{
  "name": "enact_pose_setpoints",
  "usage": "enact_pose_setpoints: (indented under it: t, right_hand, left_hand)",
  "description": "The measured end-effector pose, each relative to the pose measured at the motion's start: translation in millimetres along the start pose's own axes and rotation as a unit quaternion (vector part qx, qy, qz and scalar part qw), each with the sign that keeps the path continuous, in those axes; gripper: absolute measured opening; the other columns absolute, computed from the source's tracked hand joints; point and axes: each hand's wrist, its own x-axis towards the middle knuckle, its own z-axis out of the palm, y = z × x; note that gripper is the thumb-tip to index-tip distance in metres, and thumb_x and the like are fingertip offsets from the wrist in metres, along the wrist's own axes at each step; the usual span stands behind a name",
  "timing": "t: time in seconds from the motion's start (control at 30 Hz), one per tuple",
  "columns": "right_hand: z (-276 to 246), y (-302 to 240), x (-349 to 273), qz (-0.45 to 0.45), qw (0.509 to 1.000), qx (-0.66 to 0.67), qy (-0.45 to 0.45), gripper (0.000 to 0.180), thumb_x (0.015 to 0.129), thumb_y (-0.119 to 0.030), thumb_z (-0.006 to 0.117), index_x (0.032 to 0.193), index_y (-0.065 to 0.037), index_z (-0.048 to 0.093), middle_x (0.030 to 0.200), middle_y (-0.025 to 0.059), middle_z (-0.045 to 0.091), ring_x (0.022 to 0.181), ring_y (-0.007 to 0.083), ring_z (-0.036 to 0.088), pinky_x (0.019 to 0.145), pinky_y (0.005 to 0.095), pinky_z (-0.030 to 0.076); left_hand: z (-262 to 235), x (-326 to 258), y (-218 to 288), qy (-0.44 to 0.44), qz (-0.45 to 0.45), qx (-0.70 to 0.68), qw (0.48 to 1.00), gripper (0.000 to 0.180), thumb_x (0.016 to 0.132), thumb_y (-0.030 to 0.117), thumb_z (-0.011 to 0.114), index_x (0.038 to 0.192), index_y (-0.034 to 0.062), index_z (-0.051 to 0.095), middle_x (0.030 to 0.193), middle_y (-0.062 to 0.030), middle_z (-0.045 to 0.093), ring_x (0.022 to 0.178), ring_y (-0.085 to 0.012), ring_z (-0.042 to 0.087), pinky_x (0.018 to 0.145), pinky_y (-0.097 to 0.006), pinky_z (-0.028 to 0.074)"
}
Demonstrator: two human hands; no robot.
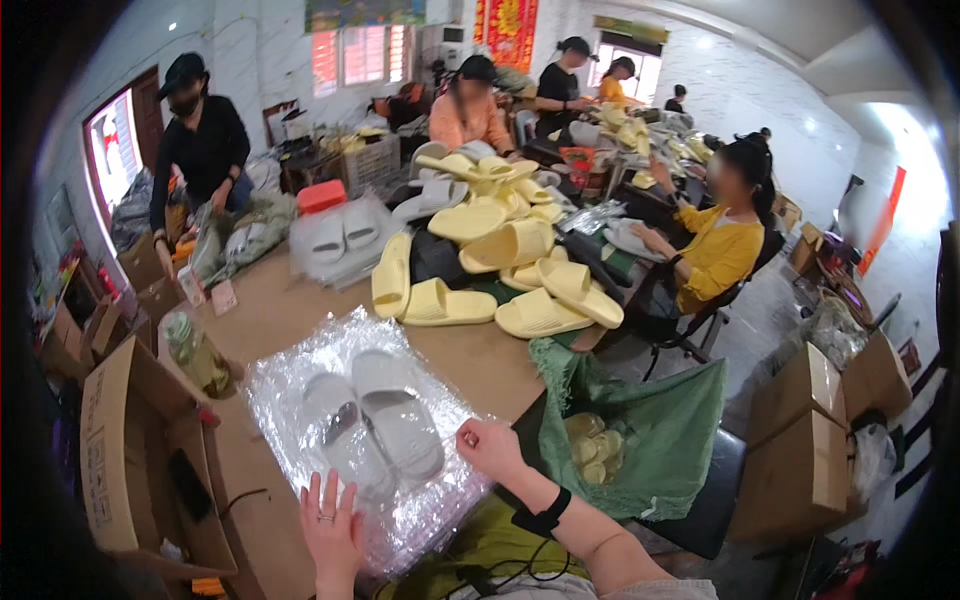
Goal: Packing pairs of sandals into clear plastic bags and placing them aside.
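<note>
A pair of grey slippers [400,425] lies side by side on a stack of shiny clear plastic bags [285,385] in front of me, seen through or on the film. My left hand [333,530], with a ring on one finger, rests with fingers spread on the near left corner of the plastic. At the right edge my right hand [490,450] is closed in a pinch on the clear film beside the slippers. A dark band circles my right wrist. Its fingertips partly hide what they grip.
A heap of pale yellow slippers [505,245] covers the table's far side. Bagged grey slippers [345,235] lie beyond. On the left stand a bottle [195,355] and an open cardboard box [135,450]; on the right, a green sack [665,430]. Several people work around the tables.
</note>
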Motion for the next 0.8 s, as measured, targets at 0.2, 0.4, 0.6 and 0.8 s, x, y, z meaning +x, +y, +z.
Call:
enact_pose_setpoints:
  t: [0.2, 0.4, 0.6, 0.8]
  right_hand:
    - [-9, -9, -5, 0.003, 0.999, -0.031, 0.012, 0.014, 0.087, -0.024, 0.067, 0.097, -0.014, 0.068, 0.078, 0.0078, 0.069, 0.077, 0.0313, 0.068, 0.063, 0.0442, 0.053]
    - [-2, -51, -18, -0.231, 0.970, 0.008, 0.078, 0.041, 0.090, -0.025, 0.066, 0.128, -0.010, 0.061, 0.131, 0.0119, 0.059, 0.123, 0.0331, 0.055, 0.097, 0.0430, 0.048]
    - [53, -83, -51, -0.406, 0.888, -0.029, -0.216, 0.072, 0.099, -0.045, 0.052, 0.155, -0.007, 0.029, 0.163, 0.0131, 0.026, 0.152, 0.0296, 0.021, 0.125, 0.0477, 0.015]
    - [64, -66, -52, -0.357, 0.897, -0.073, -0.251, 0.075, 0.099, -0.050, 0.049, 0.156, -0.005, 0.029, 0.164, 0.0127, 0.024, 0.153, 0.0289, 0.019, 0.125, 0.0463, 0.014]
  left_hand:
    - [49, -8, -9, -0.121, -0.085, -0.092, 0.985, 0.057, 0.093, 0.032, 0.057, 0.146, 0.0113, 0.049, 0.161, -0.0184, 0.030, 0.149, -0.0460, 0.021, 0.120, -0.062, 0.016]
    - [55, -12, -10, -0.118, -0.099, -0.109, 0.982, 0.059, 0.095, 0.031, 0.055, 0.149, 0.0116, 0.045, 0.163, -0.0182, 0.026, 0.150, -0.0456, 0.018, 0.121, -0.061, 0.013]
    - [61, -13, -14, -0.120, -0.090, -0.101, 0.984, 0.062, 0.095, 0.034, 0.054, 0.150, 0.0088, 0.043, 0.163, -0.0186, 0.025, 0.150, -0.0453, 0.018, 0.121, -0.061, 0.013]
    - [58, -8, -10, -0.131, -0.105, -0.110, 0.980, 0.063, 0.095, 0.035, 0.055, 0.150, 0.0071, 0.042, 0.164, -0.0197, 0.024, 0.151, -0.0441, 0.018, 0.121, -0.060, 0.013]
